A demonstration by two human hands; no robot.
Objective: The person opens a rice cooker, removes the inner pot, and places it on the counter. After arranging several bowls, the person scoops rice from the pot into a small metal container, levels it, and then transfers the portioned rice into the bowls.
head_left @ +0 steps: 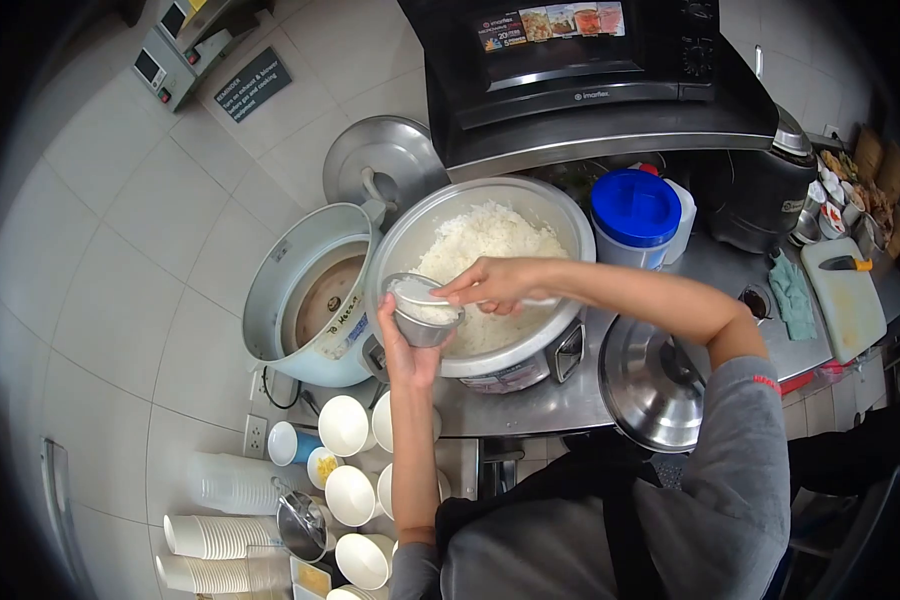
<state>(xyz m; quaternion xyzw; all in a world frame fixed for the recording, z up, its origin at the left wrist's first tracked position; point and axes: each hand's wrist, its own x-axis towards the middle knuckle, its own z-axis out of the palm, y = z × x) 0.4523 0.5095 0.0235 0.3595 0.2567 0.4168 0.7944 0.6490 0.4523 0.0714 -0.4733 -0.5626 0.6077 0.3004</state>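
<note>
My left hand is wrapped round a small metal cup with white rice in it. In my right hand is a white rice paddle, its blade over the rice at the cup's mouth. Both hands are above the near left part of a large rice cooker. A mound of cooked rice fills much of its pot. Part of the paddle's handle is hidden by my fingers.
Left of the cooker stands an open pot, with a metal lid behind. Another lid lies front right. White bowls stand at lower left. Further right are a blue-lidded container and a cutting board. A microwave sits above.
</note>
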